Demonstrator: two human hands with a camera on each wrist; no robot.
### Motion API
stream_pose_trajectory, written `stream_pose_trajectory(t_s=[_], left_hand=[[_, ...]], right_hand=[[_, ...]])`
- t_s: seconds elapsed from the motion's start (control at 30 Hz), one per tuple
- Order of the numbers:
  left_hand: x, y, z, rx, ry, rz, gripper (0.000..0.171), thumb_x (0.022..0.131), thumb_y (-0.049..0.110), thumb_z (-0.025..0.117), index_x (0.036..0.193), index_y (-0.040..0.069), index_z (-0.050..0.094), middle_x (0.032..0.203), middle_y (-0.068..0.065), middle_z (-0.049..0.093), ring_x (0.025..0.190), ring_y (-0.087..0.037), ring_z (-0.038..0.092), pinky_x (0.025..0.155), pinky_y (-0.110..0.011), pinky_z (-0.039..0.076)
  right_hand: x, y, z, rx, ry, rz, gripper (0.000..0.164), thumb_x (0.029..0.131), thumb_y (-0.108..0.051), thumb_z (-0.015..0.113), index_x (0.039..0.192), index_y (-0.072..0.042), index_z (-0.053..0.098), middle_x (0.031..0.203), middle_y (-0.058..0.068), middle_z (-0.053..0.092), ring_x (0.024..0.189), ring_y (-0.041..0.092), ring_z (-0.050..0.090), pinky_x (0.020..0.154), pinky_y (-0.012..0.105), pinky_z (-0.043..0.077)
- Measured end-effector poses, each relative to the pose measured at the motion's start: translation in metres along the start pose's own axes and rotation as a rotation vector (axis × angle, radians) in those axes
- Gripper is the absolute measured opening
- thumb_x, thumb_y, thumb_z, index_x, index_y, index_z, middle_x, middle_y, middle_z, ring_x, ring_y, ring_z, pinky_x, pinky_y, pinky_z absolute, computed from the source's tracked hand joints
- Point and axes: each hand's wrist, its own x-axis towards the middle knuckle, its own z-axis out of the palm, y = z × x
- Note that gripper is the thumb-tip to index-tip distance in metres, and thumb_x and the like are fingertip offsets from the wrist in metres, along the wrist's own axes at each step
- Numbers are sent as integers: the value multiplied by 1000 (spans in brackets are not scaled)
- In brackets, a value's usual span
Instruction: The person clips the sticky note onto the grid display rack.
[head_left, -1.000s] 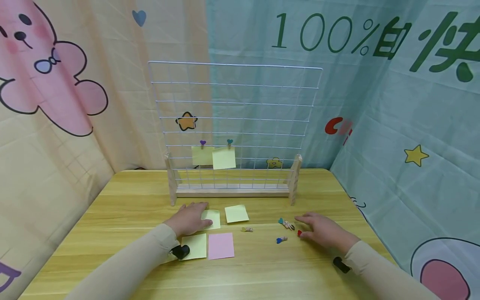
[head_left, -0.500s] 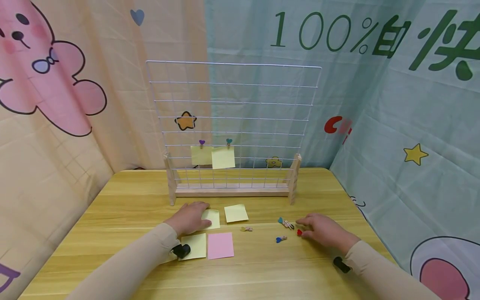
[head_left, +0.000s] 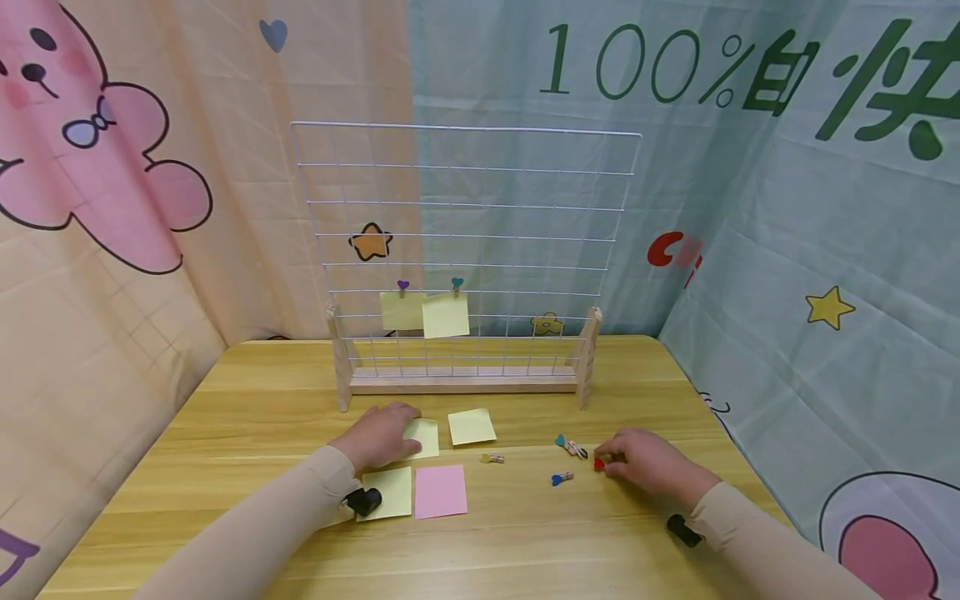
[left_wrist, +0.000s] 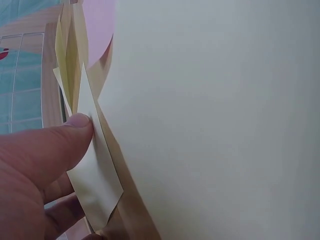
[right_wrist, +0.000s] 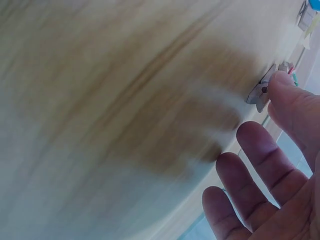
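Curtained-off tabletop nook: cartoon-print fabric (head_left: 757, 208) hangs behind and beside wooden table (head_left: 517, 525).

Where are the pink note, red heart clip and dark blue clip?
Pink note (head_left: 441, 492): head view, middle of the paper.
Red heart clip (head_left: 598, 464): head view, its red heart.
Dark blue clip (head_left: 558, 480): head view, its heart end.

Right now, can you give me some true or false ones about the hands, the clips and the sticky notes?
1. The left hand touches a yellow note. True.
2. The blue clip lies on the table. True.
3. The right hand touches the blue clip. False: it touches the red clip.
4. Two notes hang on the rack. True.
5. The pink note hangs on the rack. False: it lies on the table.
6. Both hanging notes have red clips. False: one has a purple clip, the other a teal clip.
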Motion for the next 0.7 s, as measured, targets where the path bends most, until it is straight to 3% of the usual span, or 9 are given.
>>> stream_pose_trajectory(t_s=[0.23,0.7], left_hand=[[1,1,-1,26,17,28,58,96,30,77,140,-3,61,144,-21,63,139,-40,55,117,-60,41],[3,2,0,29,67,40,49,92,23,81,133,-1,67,132,-17,69,125,-38,64,111,-53,49]], right_hand=[[-1,-1,0,0,-5,-3,19,94,-18,80,112,-17,82,93,-11,67,80,6,54,76,30,52],[0,-4,2,4,1,39,14,92,-11,81,105,-15,82,99,-6,74,90,11,63,89,44,59]])
